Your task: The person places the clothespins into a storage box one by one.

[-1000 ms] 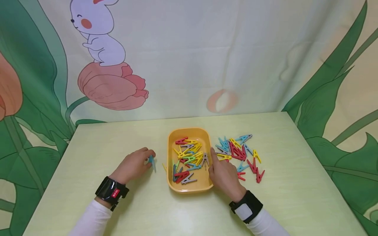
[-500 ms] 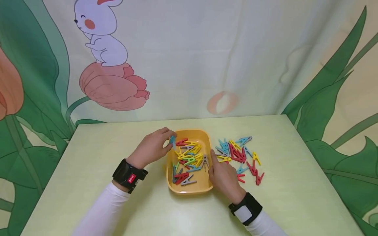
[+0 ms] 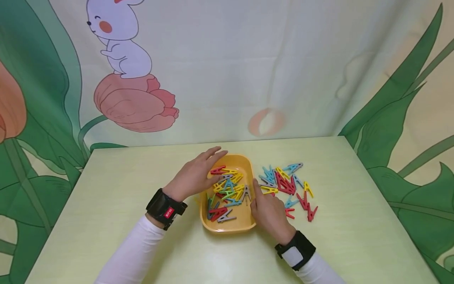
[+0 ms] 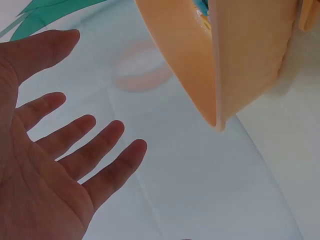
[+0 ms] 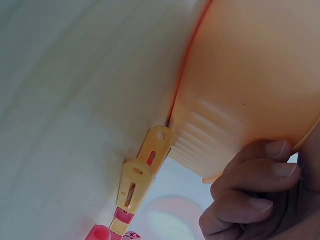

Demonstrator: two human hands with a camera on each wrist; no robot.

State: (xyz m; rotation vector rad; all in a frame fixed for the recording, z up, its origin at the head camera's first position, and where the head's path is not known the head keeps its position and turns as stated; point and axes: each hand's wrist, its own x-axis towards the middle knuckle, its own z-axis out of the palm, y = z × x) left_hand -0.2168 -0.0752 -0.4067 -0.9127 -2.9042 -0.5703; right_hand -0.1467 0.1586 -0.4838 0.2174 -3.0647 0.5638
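Observation:
A yellow-orange plastic tray [image 3: 227, 227] stands on the table with several coloured clothespins in it. My left hand [image 3: 196, 175] hovers over the tray's left side, its fingers spread and nothing in them; the left wrist view shows the bare palm [image 4: 42, 185] beside the tray wall [image 4: 255, 55]. A light blue clothespin [image 3: 229, 184] lies on top of the pile below the fingertips. My right hand [image 3: 271, 215] grips the tray's right rim, the index finger laid along it. In the right wrist view several curled fingers [image 5: 250, 190] sit against the tray's outer wall [image 5: 245, 75].
Several loose clothespins, among them red ones [image 3: 285, 184] and a yellow one [image 3: 308, 189], lie on the table [image 3: 354, 236] right of the tray. Behind the table's back edge hangs a printed curtain [image 3: 220, 71].
My left hand has carried the light blue clothespin from the table left of the tray to above it and let it go onto the pile. The right hand has stayed at the rim.

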